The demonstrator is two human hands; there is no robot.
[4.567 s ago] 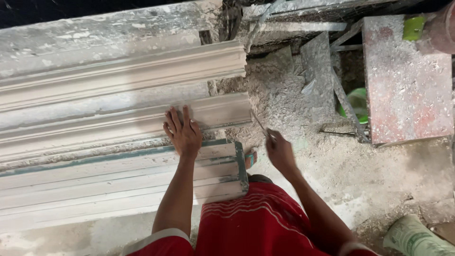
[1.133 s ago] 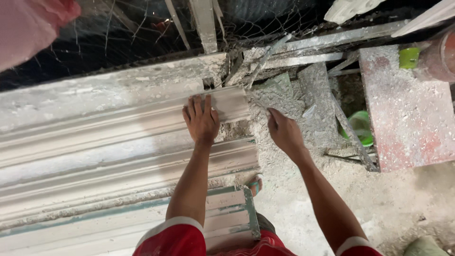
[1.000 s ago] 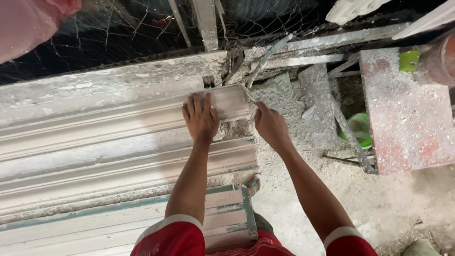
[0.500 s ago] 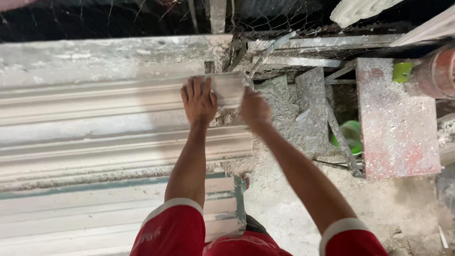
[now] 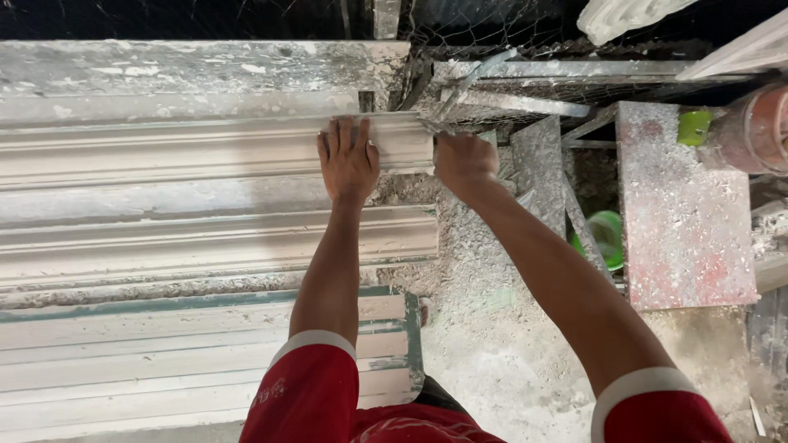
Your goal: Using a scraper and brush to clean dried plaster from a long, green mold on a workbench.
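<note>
Where the view begins, nearest the camera, red sleeves with white cuffs (image 5: pixel 316 394) cover both upper arms, and a stack of long pale moulded strips (image 5: pixel 189 361) edged in teal lies at the near left. Beyond it, on the left, a white plaster cornice length (image 5: pixel 213 242) runs left to right, ending beside a mound of grey plaster dust and rubble (image 5: pixel 484 328) in the middle. To the right stands a flat board (image 5: pixel 681 213), spattered white over red, with a green bowl (image 5: pixel 603 238) just beside its left edge.

Farther on, the left hand (image 5: pixel 349 160) lies flat, fingers spread wide, palm down on the right end of a second cornice length (image 5: pixel 205 152), which stretches off to the left. Just right of that end, the right hand (image 5: pixel 464 160) is curled into a fist at the cornice's end face; whether it grips a tool cannot be told.

At the far edge, a rough plaster-caked slab (image 5: pixel 197 66) spans the left, metal bars (image 5: pixel 525 98) and wire mesh cross the middle, and a reddish round container (image 5: pixel 759 127) sits far right.
</note>
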